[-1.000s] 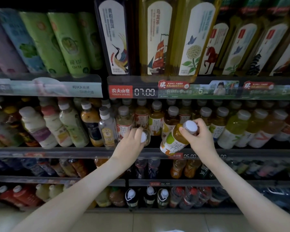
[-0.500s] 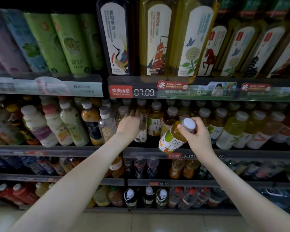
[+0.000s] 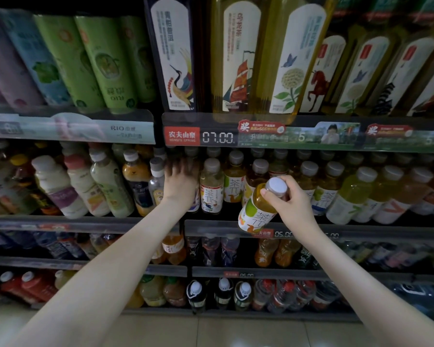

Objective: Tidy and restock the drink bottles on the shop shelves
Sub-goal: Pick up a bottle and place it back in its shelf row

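Note:
My right hand (image 3: 295, 205) grips an amber tea bottle (image 3: 257, 212) by its neck, just under the white cap. This bottle has a white and green label and hangs tilted in front of the middle shelf's rail (image 3: 211, 227). My left hand (image 3: 181, 180) reaches deep into the same shelf with its fingers stretched forward and blurred among the bottle caps. A bottle with a white label (image 3: 195, 204) stands right behind that wrist, mostly hidden. Beside it stand further tea bottles (image 3: 211, 191) in rows.
Milky and juice bottles (image 3: 58, 189) crowd the middle shelf at the left, and pale green and amber bottles (image 3: 348, 194) fill its right. Tall cans and flat tea bottles (image 3: 236, 61) line the shelf above. Two lower shelves hold more bottles (image 3: 218, 294) above the tiled floor.
My left hand has pushed the bottle it held by the cap back into the shelf row and reached further in. My right hand has kept the tilted tea bottle nearly still.

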Tool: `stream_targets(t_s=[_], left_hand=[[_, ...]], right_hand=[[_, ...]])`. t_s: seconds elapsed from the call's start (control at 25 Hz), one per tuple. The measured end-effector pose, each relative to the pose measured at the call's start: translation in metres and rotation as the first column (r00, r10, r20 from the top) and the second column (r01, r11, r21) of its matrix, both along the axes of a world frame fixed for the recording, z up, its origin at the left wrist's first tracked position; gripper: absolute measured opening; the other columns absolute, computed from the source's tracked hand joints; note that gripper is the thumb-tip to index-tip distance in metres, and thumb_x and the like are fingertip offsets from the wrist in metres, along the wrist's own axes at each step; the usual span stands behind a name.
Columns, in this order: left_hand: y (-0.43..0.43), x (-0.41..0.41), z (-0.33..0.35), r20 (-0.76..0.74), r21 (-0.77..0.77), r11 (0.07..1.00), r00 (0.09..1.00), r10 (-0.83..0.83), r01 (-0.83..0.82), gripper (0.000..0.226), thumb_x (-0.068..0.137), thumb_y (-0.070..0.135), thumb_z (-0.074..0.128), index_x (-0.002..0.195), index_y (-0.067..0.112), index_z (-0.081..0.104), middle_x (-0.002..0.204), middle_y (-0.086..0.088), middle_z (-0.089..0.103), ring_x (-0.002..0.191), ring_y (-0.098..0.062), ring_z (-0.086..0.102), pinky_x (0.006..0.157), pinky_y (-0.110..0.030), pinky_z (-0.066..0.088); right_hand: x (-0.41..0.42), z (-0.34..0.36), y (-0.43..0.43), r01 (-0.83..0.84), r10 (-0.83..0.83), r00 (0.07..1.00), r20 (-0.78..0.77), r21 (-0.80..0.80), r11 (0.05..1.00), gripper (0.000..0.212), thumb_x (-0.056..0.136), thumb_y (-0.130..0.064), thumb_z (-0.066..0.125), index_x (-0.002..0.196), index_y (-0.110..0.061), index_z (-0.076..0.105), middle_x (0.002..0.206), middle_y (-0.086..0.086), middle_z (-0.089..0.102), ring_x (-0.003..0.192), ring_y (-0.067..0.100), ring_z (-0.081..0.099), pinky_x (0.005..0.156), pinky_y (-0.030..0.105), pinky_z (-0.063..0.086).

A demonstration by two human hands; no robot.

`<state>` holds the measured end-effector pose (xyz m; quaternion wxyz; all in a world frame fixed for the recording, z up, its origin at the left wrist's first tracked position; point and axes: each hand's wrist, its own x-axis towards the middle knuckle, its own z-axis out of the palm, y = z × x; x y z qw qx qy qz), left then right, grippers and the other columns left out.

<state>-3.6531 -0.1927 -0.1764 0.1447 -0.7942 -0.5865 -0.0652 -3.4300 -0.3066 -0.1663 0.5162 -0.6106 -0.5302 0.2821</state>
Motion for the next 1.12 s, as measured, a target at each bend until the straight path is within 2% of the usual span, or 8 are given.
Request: stream_targets(t_s=[0.08,0.28,0.48,0.56,0.72,0.88,1.0,1.12], left_hand=[[0.001,-0.004,0.004,0.03,-0.041,0.999,0.999,0.021,-0.02,0.067,0.087,0.002,0.049,0.147,0.005,0.018,0.146,-0.021,0.024,0.132,-0.041,0.027,0.11,-0.044,0.028],[0.0,-0.032,0.018,-0.039,-0.02,0.995,0.995,-0.096,0.096,0.054,0.083,-0.003,0.05,0.135,0.009,0.042,0.135,-0.021,0.034,0.122,-0.038,0.034,0.099,-0.039,0.035],[-0.013,-0.052,0.005,0.113,-0.025,0.98,0.975,-0.191,0.195,0.034,0.075,0.007,0.074,0.104,-0.006,0.061,0.098,-0.026,0.06,0.094,-0.042,0.056,0.076,-0.045,0.049],[-0.011,-0.042,0.006,0.128,-0.022,0.988,0.981,-0.149,0.153,0.036,0.077,0.008,0.073,0.108,-0.004,0.061,0.102,-0.025,0.061,0.098,-0.04,0.055,0.081,-0.042,0.047],[0.005,-0.016,0.013,0.115,-0.032,0.999,0.993,-0.01,0.014,0.041,0.092,0.007,0.048,0.133,0.004,0.046,0.133,-0.018,0.045,0.124,-0.033,0.037,0.102,-0.033,0.031],[0.015,-0.011,0.015,0.186,-0.145,0.985,0.976,0.117,-0.091,0.045,0.095,0.002,0.042,0.14,0.007,0.039,0.144,-0.014,0.036,0.132,-0.029,0.032,0.105,-0.031,0.026],[0.001,-0.002,-0.009,0.268,0.053,0.999,0.963,-0.022,0.008,0.056,0.083,-0.002,0.052,0.138,0.001,0.041,0.142,-0.025,0.038,0.13,-0.042,0.035,0.106,-0.048,0.031],[-0.018,0.032,-0.018,0.355,0.089,0.971,0.903,-0.24,0.223,0.058,0.074,-0.001,0.061,0.13,0.002,0.05,0.134,-0.026,0.046,0.125,-0.046,0.041,0.101,-0.056,0.039]], right_hand=[[-0.008,-0.002,0.006,-0.027,0.027,1.0,0.002,-0.016,1.0,0.02,0.086,-0.021,0.069,0.102,-0.019,0.058,0.096,-0.008,0.063,0.086,0.002,0.057,0.066,0.008,0.044],[-0.02,-0.006,0.016,-0.038,0.037,0.999,-0.018,-0.02,0.999,0.015,0.086,-0.022,0.069,0.096,-0.025,0.058,0.095,-0.008,0.063,0.087,0.004,0.058,0.069,0.016,0.045],[-0.023,-0.011,0.02,0.019,-0.02,0.999,-0.037,-0.018,1.0,0.016,0.086,-0.02,0.069,0.095,-0.027,0.057,0.094,-0.008,0.063,0.089,0.007,0.058,0.073,0.022,0.047],[-0.022,-0.013,0.019,0.041,-0.042,0.998,-0.054,-0.024,0.999,0.017,0.086,-0.02,0.069,0.098,-0.023,0.057,0.095,-0.008,0.062,0.089,0.007,0.058,0.073,0.021,0.047],[-0.015,-0.012,0.018,0.041,-0.043,0.998,-0.045,-0.034,0.999,0.02,0.086,-0.02,0.069,0.103,-0.018,0.058,0.093,-0.011,0.061,0.084,-0.001,0.056,0.066,0.009,0.044],[-0.007,-0.006,0.021,-0.015,0.013,0.999,-0.033,-0.032,0.999,0.022,0.086,-0.022,0.069,0.105,-0.018,0.058,0.095,-0.011,0.061,0.085,-0.002,0.056,0.067,0.009,0.043],[0.005,-0.006,0.018,-0.018,0.018,0.999,-0.031,-0.015,1.0,0.024,0.086,-0.022,0.069,0.106,-0.018,0.058,0.098,-0.005,0.062,0.089,0.004,0.057,0.071,0.013,0.044],[0.025,-0.006,0.01,0.003,-0.003,1.0,-0.005,0.017,1.0,0.018,0.085,-0.019,0.07,0.098,-0.021,0.058,0.092,-0.006,0.062,0.081,-0.003,0.056,0.067,0.01,0.044]])
